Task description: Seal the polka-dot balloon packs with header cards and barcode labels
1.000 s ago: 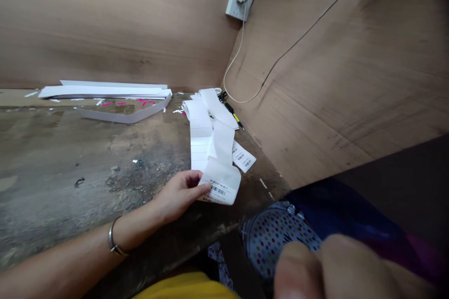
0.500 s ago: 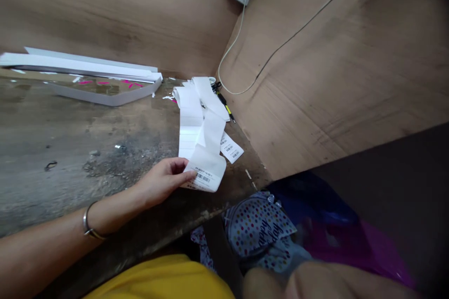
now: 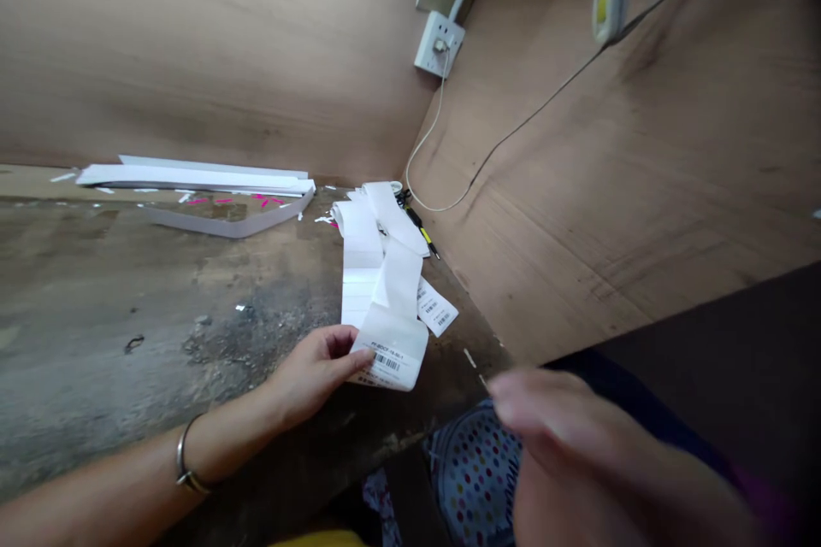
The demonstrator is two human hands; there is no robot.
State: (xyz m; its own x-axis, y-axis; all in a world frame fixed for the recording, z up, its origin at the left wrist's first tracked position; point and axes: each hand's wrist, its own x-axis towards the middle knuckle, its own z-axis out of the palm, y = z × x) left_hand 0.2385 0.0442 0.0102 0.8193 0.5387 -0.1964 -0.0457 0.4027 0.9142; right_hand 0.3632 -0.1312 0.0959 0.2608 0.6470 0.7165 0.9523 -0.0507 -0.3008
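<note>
Plywood walls (image 3: 641, 188) corner a grimy worktable (image 3: 128, 316). At centre frame the left hand (image 3: 314, 372) pinches a barcode label strip (image 3: 388, 308); the blurred right hand (image 3: 552, 427), lower right, spreads open and empty. A tug could tear the strip.

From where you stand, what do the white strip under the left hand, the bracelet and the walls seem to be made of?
The label strip looks like matte white paper, folding softly and printed with barcodes. The bracelet seems to be polished metal: thin, silvery, glinting. The wall panels look like bare plywood, brown with visible grain and no gloss. The left hand pins the strip down.
</note>
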